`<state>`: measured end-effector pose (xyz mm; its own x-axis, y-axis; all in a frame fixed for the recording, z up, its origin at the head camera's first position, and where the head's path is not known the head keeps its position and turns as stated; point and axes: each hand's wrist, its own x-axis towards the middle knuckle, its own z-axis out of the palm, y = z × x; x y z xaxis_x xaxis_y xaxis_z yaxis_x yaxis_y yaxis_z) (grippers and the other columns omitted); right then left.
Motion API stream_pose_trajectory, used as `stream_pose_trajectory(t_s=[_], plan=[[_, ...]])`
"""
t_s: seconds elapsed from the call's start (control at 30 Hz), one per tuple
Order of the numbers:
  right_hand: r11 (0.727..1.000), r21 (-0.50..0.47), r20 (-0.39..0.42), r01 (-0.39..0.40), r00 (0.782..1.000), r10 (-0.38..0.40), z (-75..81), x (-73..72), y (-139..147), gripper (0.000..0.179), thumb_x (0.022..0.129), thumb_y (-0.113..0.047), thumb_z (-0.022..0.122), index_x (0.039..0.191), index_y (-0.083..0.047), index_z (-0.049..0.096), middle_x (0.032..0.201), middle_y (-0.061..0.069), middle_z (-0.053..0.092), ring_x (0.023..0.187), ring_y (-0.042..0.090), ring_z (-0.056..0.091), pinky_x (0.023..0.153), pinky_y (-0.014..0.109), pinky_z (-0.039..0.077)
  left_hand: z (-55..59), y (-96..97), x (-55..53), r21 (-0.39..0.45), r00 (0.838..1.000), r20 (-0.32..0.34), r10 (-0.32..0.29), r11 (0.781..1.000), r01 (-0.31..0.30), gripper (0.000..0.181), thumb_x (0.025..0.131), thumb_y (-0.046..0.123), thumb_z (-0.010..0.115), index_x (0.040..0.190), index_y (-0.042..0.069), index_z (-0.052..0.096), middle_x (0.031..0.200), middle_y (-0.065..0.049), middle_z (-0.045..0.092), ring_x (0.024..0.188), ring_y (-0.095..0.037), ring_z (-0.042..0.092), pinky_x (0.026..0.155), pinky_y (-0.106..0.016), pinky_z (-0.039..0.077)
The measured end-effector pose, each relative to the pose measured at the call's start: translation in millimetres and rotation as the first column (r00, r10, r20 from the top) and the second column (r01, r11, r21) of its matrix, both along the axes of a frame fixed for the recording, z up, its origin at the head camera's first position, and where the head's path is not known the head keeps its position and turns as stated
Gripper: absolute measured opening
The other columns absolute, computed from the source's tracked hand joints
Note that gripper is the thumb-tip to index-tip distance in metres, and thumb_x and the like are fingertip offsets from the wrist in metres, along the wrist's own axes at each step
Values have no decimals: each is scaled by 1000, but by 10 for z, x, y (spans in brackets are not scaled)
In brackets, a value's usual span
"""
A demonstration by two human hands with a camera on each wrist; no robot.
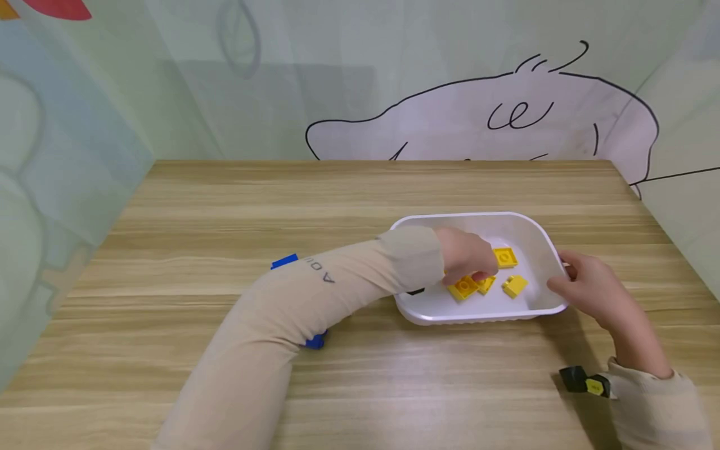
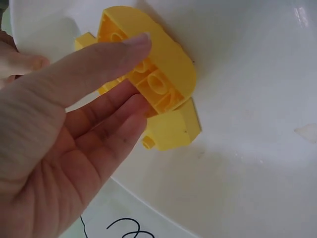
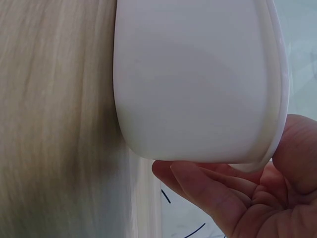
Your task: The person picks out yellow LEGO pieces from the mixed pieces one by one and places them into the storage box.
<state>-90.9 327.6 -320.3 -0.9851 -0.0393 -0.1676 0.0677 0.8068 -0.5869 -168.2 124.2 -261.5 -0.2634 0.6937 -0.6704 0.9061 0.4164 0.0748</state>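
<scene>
A white plastic tray [image 1: 444, 312] holding several yellow building bricks [image 1: 514, 285] sits right of the table's middle. My left hand [image 1: 467, 250] reaches down into it from the left. In the left wrist view the thumb and fingertips pinch a round-ended yellow brick [image 2: 171, 64], its hollow underside facing the camera. Another yellow brick [image 2: 173, 130] lies against it on the tray floor. My right hand [image 1: 590, 281] grips the tray's right end, thumb over the rim and fingers underneath, as the right wrist view also shows around the white wall [image 3: 198, 84].
Blue pieces [image 1: 316, 340] lie on the wooden table [image 1: 427, 387], partly hidden by the left sleeve [image 1: 315, 294]. A black device with a yellow label [image 1: 596, 385] is fastened at the right cuff. A wall with a line drawing [image 1: 484, 119] stands behind the table.
</scene>
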Motion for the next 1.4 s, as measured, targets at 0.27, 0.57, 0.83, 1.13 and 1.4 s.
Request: stream_pose_trajectory(t_s=[0.27,0.57,0.83,1.13,1.4], plan=[[1000,4,9,4,1000,-4,10,-2,-10,49,83,-5,58,123,19,42,102,35,57,76,28,58,58,29,51,52,-30,-26,21,998,-30,-54,998,54,40,81,7,71,115,15,53,118,1,50,99,-15,42,82,-25,42],[1000,10,-2,0,1000,0,15,11,-8,47,83,-4,57,122,19,44,100,34,58,76,27,58,57,27,50,212,-174,-61,89,992,-66,-109,989,115,41,80,11,73,117,10,55,121,-1,52,104,-17,43,90,-25,40],[1000,14,6,-3,1000,3,8,-2,-15,47,83,-6,57,122,18,44,100,32,59,75,26,57,58,27,49,411,-559,-136,127,995,-91,34,992,-22,39,81,9,72,116,12,55,121,-1,54,101,-17,47,88,-25,42],[1000,21,5,-2,1000,2,-1,7,20,47,84,-6,57,122,18,44,99,32,59,76,27,57,57,26,49,467,-1165,-163,159,966,-161,204,971,-178,29,80,7,70,107,7,60,109,-8,60,92,-22,48,81,-29,44],[1000,14,-2,-3,1000,3,-2,9,-4,49,83,-6,57,123,18,43,101,33,58,76,27,57,58,27,50,319,-1605,-3,210,932,-114,344,925,-316,27,82,10,71,106,6,61,108,-10,60,92,-23,52,83,-31,47]])
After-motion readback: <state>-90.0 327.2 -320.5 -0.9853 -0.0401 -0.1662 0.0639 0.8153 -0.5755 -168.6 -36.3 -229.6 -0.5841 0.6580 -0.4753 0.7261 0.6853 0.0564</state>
